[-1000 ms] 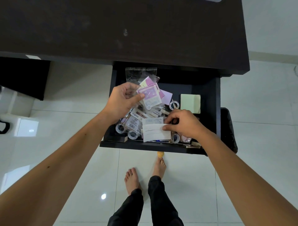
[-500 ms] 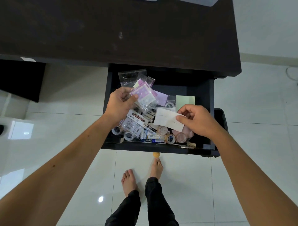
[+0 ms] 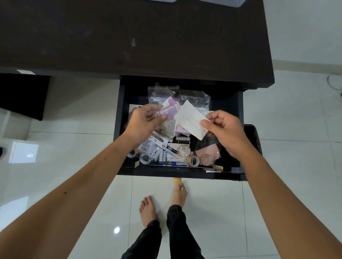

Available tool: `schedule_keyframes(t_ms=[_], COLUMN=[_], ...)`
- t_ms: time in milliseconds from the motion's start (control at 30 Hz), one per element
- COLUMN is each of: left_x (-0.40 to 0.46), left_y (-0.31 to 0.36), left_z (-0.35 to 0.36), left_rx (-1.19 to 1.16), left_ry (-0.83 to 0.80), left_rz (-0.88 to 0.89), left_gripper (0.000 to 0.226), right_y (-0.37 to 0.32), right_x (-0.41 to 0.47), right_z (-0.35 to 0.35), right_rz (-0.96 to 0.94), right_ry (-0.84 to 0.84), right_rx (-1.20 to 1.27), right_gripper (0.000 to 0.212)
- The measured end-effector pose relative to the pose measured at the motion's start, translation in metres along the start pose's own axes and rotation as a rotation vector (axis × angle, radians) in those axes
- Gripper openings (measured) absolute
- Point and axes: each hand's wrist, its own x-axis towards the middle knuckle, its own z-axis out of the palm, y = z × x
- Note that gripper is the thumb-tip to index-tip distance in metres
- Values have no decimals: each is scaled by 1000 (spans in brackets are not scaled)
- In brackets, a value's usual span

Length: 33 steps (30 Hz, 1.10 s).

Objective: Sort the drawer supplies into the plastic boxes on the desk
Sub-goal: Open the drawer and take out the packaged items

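Observation:
The black drawer point(image 3: 180, 172) stands pulled out under the dark desk point(image 3: 129, 37). My left hand point(image 3: 143, 123) grips a bunch of clear plastic packets with pink and purple contents point(image 3: 167, 106) above the drawer's left half. My right hand point(image 3: 224, 129) pinches a white card point(image 3: 189, 119) by its right end, held up beside those packets. Below lie tape rolls point(image 3: 194, 160), batteries point(image 3: 178, 163), a sticky-note pack point(image 3: 157, 139) and a pink packet point(image 3: 208, 150). Edges of the plastic boxes point(image 3: 222, 1) show at the desk's far side.
White tiled floor surrounds the desk. My bare feet point(image 3: 162, 203) stand just in front of the drawer, near its round yellow knob point(image 3: 177, 180). A black object point(image 3: 252, 136) sits against the drawer's right side. A dark unit point(image 3: 22, 94) is at the left.
My right hand lifted the white card out of the drawer's front and brought it up and left, next to the packets. My left hand kept its hold on the packets.

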Motion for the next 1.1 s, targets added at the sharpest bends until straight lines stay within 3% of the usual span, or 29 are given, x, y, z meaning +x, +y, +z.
schedule_keyframes(t_ms=[267,633,833,1100], left_x=[-4,-2,-8,-12], left_y=[-1,-2,3,3], left_z=[12,18,22,23], left_rx=[-64,-90,-9,-20], left_ry=[-128,-96,-95,-112], left_rz=[4,53,226,195], left_gripper=[30,54,91,87], right_y=[4,7,13,15], right_x=[16,16,16,12], right_z=[22,24,20,11], right_rz=[13,9,-3,5], right_ry=[77,38,43,23], right_rx=[-70,-118,-128,-105], right_gripper=[13,16,18,27])
